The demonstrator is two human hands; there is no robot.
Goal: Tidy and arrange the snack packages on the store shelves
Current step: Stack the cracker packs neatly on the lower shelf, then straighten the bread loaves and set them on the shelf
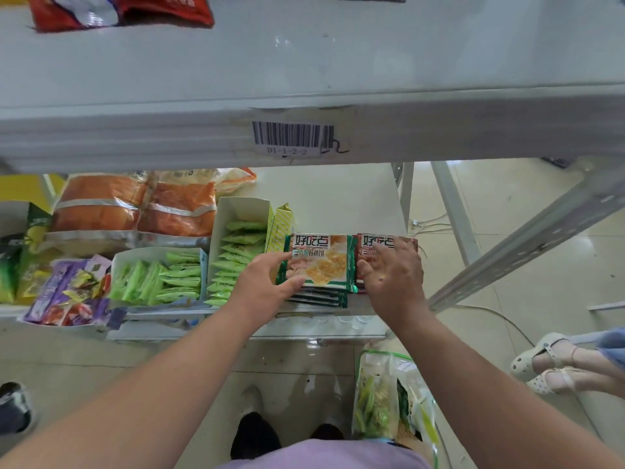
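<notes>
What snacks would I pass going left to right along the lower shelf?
Purple candy bags → low box of green packets → tall box of green packets → green-edged biscuit stack → red biscuit stack.

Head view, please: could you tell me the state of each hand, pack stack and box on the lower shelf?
Left hand: thumb and fingers hold the green cookie stack's left edge.
Right hand: fingers spread, resting on the red cookie stack.
Green cookie stack: lying flat, roughly squared.
Red cookie stack: flat, beside the green one.
Tall white box: open, holding green sachets.
Low white box: open, holding green sachets.
</notes>
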